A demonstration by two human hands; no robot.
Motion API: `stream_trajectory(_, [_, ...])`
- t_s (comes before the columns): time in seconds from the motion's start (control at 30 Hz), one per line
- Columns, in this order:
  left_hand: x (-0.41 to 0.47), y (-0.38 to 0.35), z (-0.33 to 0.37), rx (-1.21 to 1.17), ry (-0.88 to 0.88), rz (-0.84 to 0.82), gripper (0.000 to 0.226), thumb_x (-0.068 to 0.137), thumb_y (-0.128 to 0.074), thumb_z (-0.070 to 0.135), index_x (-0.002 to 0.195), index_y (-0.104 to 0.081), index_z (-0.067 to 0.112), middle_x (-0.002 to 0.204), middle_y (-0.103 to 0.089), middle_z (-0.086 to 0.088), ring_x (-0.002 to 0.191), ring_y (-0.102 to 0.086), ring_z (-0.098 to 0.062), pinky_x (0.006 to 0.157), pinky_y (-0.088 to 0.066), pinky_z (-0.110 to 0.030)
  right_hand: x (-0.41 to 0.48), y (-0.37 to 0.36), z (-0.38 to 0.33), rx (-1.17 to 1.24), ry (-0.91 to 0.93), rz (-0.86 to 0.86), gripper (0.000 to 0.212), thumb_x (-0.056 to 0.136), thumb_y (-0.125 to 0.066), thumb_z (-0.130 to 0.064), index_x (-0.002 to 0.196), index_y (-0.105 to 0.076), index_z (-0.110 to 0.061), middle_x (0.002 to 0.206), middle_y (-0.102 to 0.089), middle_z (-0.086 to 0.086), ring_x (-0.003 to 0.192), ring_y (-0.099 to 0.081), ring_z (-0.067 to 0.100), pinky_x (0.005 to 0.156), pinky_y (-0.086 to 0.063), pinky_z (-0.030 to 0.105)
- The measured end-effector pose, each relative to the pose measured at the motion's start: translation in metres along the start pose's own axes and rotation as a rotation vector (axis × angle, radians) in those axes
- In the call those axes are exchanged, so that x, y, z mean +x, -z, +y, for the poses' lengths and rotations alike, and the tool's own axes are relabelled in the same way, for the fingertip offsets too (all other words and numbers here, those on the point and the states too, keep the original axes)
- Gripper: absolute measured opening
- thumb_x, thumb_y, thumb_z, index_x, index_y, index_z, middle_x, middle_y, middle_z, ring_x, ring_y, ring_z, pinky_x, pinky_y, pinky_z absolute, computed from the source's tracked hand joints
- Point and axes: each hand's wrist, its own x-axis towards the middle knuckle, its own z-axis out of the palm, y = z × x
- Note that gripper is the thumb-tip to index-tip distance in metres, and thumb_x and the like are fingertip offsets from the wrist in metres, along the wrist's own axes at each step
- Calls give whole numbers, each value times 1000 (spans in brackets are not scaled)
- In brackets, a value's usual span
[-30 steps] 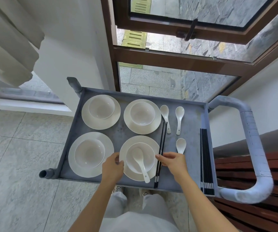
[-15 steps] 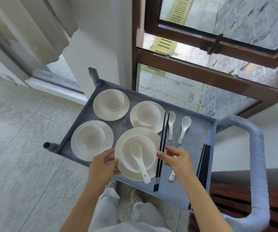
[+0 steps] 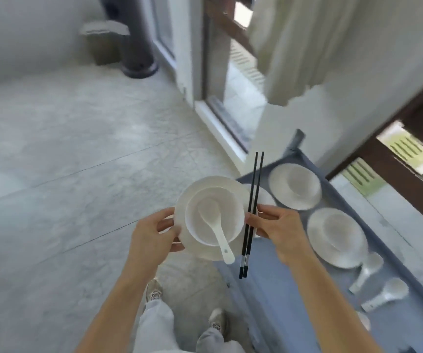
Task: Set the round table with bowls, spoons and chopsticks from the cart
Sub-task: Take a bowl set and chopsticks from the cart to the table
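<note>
I hold a white plate (image 3: pixel 192 194) in the air over the floor, left of the cart. On it stands a white bowl (image 3: pixel 230 202) with a white spoon (image 3: pixel 216 229) lying inside. My left hand (image 3: pixel 154 235) grips the plate's left rim. My right hand (image 3: pixel 277 229) grips the right rim and pins a pair of black chopsticks (image 3: pixel 252 200) against it. The grey cart (image 3: pixel 276 284) is at the lower right, with two plate-and-bowl sets (image 3: pixel 294 186) (image 3: pixel 336 236) and loose spoons (image 3: pixel 365 271) in plain view.
A third plate (image 3: pixel 265 197) peeks out behind the chopsticks. A curtain (image 3: pixel 294 47) and a glass door (image 3: pixel 230 80) stand behind the cart. A dark post (image 3: pixel 135 39) rises at the far left on the tiled floor (image 3: pixel 78 161). My feet (image 3: pixel 154 291) are below.
Both hands lifted the plate with bowl, spoon and chopsticks off the cart and carried it left. My view swung left, so the cart now lies at the lower right.
</note>
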Motion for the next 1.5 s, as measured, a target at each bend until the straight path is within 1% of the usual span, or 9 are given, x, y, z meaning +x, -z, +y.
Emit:
stream_trajectory(0.07, [-2, 43, 1, -43, 4, 81, 41, 93, -63, -7, 114, -75, 27, 92, -82, -3, 80, -79, -25, 63, -63, -31, 18, -48, -15, -44, 10, -109, 62, 45, -97, -46, 100, -83, -20, 96, -82, 6, 91, -80, 22, 77, -63, 31])
stream_trajectory(0.17, [-6, 112, -1, -117, 7, 225, 45, 92, -62, -9, 107, -76, 31, 91, -82, -2, 79, -79, -25, 60, -62, -29, 44, -130, -32, -105, 22, -243, 77, 40, -100, -49, 106, -81, -14, 96, -82, 7, 92, -79, 22, 79, -62, 34])
stream_trajectory(0.3, [-10, 212, -12, -191, 22, 403, 38, 93, -62, -7, 111, -77, 23, 93, -82, -3, 80, -79, -28, 62, -63, -32, 64, -253, -51, -163, 20, -444, 45, 44, -96, -45, 85, -85, -31, 89, -82, 4, 84, -79, 15, 69, -61, 23])
stream_trajectory(0.47, [-23, 337, -23, -244, 12, 570, 48, 92, -63, -5, 100, -80, 38, 95, -82, -2, 80, -79, -29, 66, -64, -38, 70, -405, -62, -213, 10, -627, 37, 54, -94, -34, 88, -86, -23, 91, -82, 8, 84, -80, 18, 69, -62, 23])
stream_trajectory(0.57, [-32, 406, -29, -278, 9, 661, 53, 91, -62, -5, 94, -80, 46, 94, -82, -2, 80, -80, -27, 64, -64, -35, 68, -492, -67, -252, 14, -718, 43, 54, -94, -36, 92, -85, -19, 94, -82, 10, 86, -80, 21, 69, -61, 23])
stream_trajectory(0.9, [-42, 586, -61, -421, 12, 961, 44, 92, -66, -3, 107, -77, 36, 97, -82, -1, 82, -80, -28, 67, -65, -39, 73, -739, -77, -369, 29, -1020, 63, 40, -100, -45, 94, -85, -17, 99, -81, 11, 92, -79, 26, 77, -65, 32])
stream_trajectory(1.07, [-30, 655, -68, -505, -2, 1126, 51, 92, -66, -4, 93, -80, 45, 96, -82, -1, 84, -80, -25, 60, -63, -32, 85, -865, -86, -441, 61, -1200, 52, 47, -97, -41, 92, -85, -19, 95, -82, 10, 88, -80, 24, 70, -62, 25])
stream_trajectory(1.27, [-17, 740, -65, -590, 30, 1378, 37, 93, -65, -6, 111, -76, 25, 96, -82, -1, 85, -79, -23, 62, -64, -33, 84, -1022, -105, -565, 86, -1399, 44, 56, -97, -32, 95, -84, -14, 93, -82, 10, 85, -79, 22, 72, -62, 26])
stream_trajectory(1.5, [-28, 833, -59, -737, 87, 1640, 34, 94, -60, -12, 111, -73, 14, 94, -82, -3, 81, -79, -26, 59, -63, -31, 40, -1184, -104, -692, 97, -1615, 28, 75, -89, -14, 99, -81, -1, 97, -80, 20, 95, -76, 39, 93, -62, 48])
